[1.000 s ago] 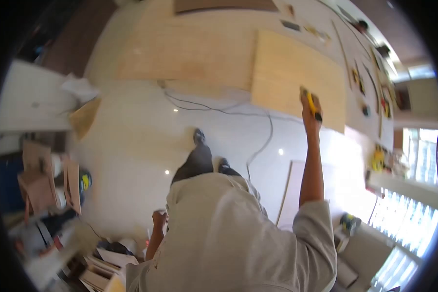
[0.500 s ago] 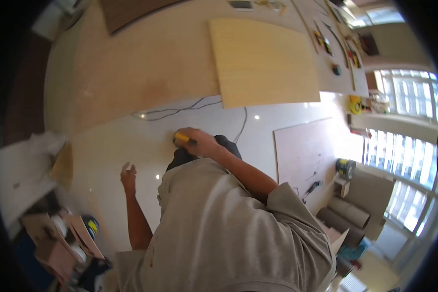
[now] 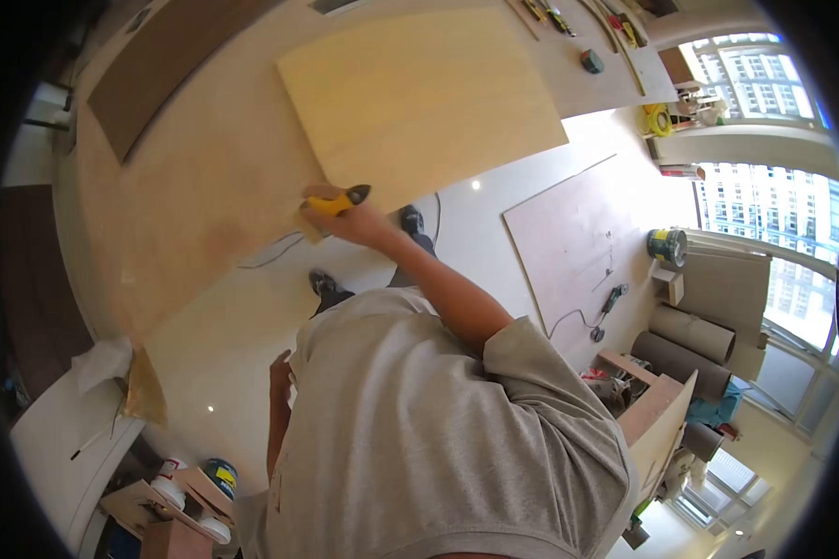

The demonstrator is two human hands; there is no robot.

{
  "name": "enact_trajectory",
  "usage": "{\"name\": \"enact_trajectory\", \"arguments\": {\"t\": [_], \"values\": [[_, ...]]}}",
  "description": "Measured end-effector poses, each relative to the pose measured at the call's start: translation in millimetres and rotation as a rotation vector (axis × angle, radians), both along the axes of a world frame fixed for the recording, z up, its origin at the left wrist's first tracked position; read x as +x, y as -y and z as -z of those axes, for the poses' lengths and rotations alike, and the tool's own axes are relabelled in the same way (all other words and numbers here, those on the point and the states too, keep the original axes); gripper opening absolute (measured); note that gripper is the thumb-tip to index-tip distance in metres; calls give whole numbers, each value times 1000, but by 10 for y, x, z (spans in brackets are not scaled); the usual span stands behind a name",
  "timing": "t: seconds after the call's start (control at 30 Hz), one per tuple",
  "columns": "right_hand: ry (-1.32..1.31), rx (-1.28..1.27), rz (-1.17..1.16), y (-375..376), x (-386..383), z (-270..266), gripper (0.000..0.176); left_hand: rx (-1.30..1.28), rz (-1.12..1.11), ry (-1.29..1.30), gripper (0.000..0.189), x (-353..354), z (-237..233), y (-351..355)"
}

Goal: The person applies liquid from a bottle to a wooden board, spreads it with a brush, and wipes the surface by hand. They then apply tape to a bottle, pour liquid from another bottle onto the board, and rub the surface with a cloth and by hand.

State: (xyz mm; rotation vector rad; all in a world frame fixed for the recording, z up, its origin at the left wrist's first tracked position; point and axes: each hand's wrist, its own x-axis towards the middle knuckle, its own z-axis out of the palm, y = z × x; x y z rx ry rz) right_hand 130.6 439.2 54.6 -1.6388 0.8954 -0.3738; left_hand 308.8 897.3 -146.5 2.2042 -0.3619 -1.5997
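My right hand (image 3: 337,224) is closed round a yellow-and-black handled tool (image 3: 336,200), held at the near edge of the large worktable board (image 3: 186,186). A tan part shows just below the fingers; the tool's exact kind I cannot tell. Close by, a pale yellow wood sheet (image 3: 419,93) lies on the board, one corner near the tool. My left hand (image 3: 281,368) hangs low beside my body, its fingers loosely apart and partly hidden by my shirt. Nothing shows in it.
A dark brown panel (image 3: 158,70) lies on the table's far left. On the floor to the right are a flat board (image 3: 569,224), a corded power tool (image 3: 613,298), a paint bucket (image 3: 667,246) and rolls (image 3: 690,334). Cables run under the table edge.
My right hand has moved forward with the tool from in front of my body to the table edge. My left hand has drawn back against my side. The view has turned.
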Motion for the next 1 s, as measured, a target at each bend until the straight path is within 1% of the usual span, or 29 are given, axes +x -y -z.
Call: {"name": "enact_trajectory", "arguments": {"t": [0.03, 0.07, 0.1, 0.13, 0.17, 0.2, 0.23, 0.27, 0.3, 0.33, 0.37, 0.4, 0.43, 0.47, 0.53, 0.57, 0.6, 0.63, 0.67, 0.7, 0.73, 0.77, 0.83, 0.87, 0.9, 0.93, 0.97, 1.0], "values": [[18, 13, 3, 232, -213, 166, 46, -16, 96, 35, 53, -138, 50, 50], [161, -182, 87, 502, -552, 561, 44, -34, 184, 69, 53, -253, 144, 68], [-41, -6, 174, 791, -961, 599, 45, -46, 221, 108, 53, -361, 197, 113], [-104, 9, 230, 1160, -1506, 832, 47, -66, 254, 148, 52, -443, 265, 156], [-135, -31, 340, 1515, -2082, 934, 46, -92, 279, 191, 52, -499, 313, 213], [-138, 49, 492, 1815, -2696, 928, 45, -139, 290, 233, 52, -542, 367, 293], [-180, -45, 630, 2124, -3357, 1040, 42, -199, 296, 271, 52, -580, 413, 386], [-354, -188, 707, 2507, -4161, 1343, 48, -249, 306, 305, 52, -594, 422, 494], [-593, -310, 924, 2715, -4854, 1494, 55, -288, 302, 331, 51, -614, 420, 591], [-956, -253, 1075, 2845, -5132, 1094, 59, -303, 280, 355, 51, -615, 387, 708], [-870, -470, 1228, 2969, -5526, 1074, 57, -313, 251, 376, 51, -621, 360, 816], [-797, -484, 1300, 3008, -5563, 875, 50, -210, 123, 346, 50, -760, 7, 1143], [-724, -496, 1372, 3069, -5553, 535, 43, -110, -18, 319, 48, -912, -399, 1506], [-672, -698, 1281, 3188, -5489, 425, 37, -19, -164, 300, 47, -1118, -960, 2005], [-545, -1085, 1073, 3368, -5203, 308, 28, -54, -62, 445, 44, -1169, -1167, 2391], [-555, -1011, 1025, 3400, -4920, 239, 25, -71, -8, 517, 43, -1174, -1245, 2539], [-411, -1125, 909, 3494, -4687, 311, 27, -106, 15, 540, 42, -1181, -1336, 2701], [-438, -1047, 765, 3457, -4409, 333, 32, -140, 37, 561, 41, -1192, -1421, 2851], [-515, -1021, 685, 3491, -4130, 676, 38, -175, 58, 577, 40, -1217, -1490, 2983], [-663, -782, 629, 3338, -3712, 910, 40, -199, 65, 607, 40, -1236, -1538, 3112], [-643, -794, 496, 3053, -3217, 853, 31, -221, 70, 637, 39, -1262, -1590, 3213], [-832, -947, 281, 2774, -2774, 1111, 29, -246, 78, 666, 39, -1283, -1626, 3287], [-295, -631, 9, 1921, -1949, 1232, 35, -313, 70, 761, 38, -1294, -1653, 3442], [-243, -421, -191, 1500, -1582, 1084, 33, -333, 63, 804, 38, -1340, -1686, 3426], [-198, -237, -438, 1314, -1464, 502, 35, -313, 66, 812, 38, -1407, -1758, 3428], [38, -162, -595, 1050, -1307, 570, 35, -300, 59, 823, 38, -1469, -1846, 3495], [5, 259, -860, 1065, -1196, 359, 47, -285, 41, 844, 37, -1492, -1908, 3520], [61, 258, -794, 1060, -1189, 136, 44, -264, 25, 848, 37, -1497, -1940, 3451]]}}
